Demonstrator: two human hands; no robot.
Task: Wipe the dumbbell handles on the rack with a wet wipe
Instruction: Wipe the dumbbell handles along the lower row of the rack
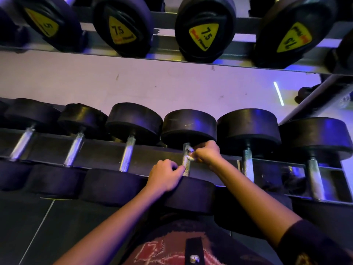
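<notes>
The right hand [207, 153] pinches a bunched wet wipe [190, 153] against the far end of one handle [185, 166]. The left hand [165, 175], fingers curled, rests on that dumbbell's near head [191, 194], beside the handle; whether it grips, I cannot tell. The small wad could snag on the knurling or miss the handle's underside. Either side of that handle, the rack [103, 155] cradles more dumbbells.

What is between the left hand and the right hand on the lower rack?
Head view: the chrome dumbbell handle; the right hand holds the wet wipe against it.
</notes>
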